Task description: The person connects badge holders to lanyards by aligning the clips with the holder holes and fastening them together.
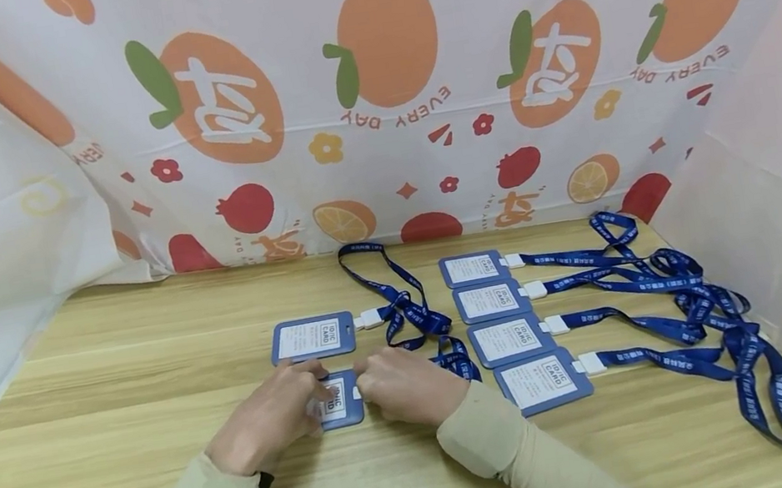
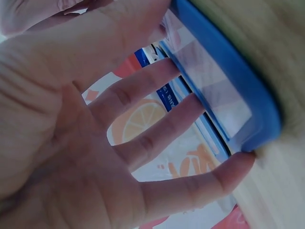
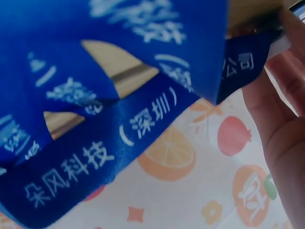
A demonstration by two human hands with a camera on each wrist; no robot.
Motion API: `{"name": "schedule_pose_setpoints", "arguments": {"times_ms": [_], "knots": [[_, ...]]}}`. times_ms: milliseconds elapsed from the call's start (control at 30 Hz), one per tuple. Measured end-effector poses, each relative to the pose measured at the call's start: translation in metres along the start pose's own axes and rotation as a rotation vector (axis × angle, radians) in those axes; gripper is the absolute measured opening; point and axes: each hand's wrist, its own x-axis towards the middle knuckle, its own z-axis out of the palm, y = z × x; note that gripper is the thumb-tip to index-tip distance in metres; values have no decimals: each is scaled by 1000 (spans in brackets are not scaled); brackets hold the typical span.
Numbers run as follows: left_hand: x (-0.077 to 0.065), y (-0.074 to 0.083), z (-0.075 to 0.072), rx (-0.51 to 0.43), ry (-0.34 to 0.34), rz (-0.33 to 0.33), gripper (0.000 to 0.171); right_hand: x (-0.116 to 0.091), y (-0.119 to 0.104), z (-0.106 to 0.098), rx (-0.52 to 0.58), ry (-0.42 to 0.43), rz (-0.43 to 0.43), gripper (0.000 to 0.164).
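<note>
A blue ID badge holder (image 1: 344, 413) with a white printed card lies on the table between the two hands. My left hand (image 1: 275, 409) holds it by its left part. In the left wrist view the fingers of the left hand (image 2: 119, 124) spread along one long edge of the badge holder (image 2: 248, 95), with the thumb at the other side. At its right end my right hand (image 1: 408, 383) grips the white clip, mostly hidden by the fingers. A blue lanyard (image 1: 457, 359) trails out behind the right hand and fills much of the right wrist view.
Just beyond, another badge holder (image 1: 310, 337) lies with its lanyard (image 1: 408, 309) bunched to the right. Several more badge holders (image 1: 544, 380) form a column on the right, their lanyards (image 1: 743, 343) stretching toward the right edge. A fruit-printed cloth (image 1: 395, 167) hangs behind the wooden table (image 1: 116, 386).
</note>
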Motion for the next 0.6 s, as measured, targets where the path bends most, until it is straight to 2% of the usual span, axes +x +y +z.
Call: {"name": "schedule_pose_setpoints", "arguments": {"times_ms": [267,467,600], "knots": [[-5,-1,-2,-7,10,-3,35,1,0,-1,27,26,13,13],[-5,-1,-1,19,-3,-3,37,-3,8,-4,189,-31,73,15],[-4,0,-2,31,-3,4,37,-5,10,-5,242,-26,78,15]]}}
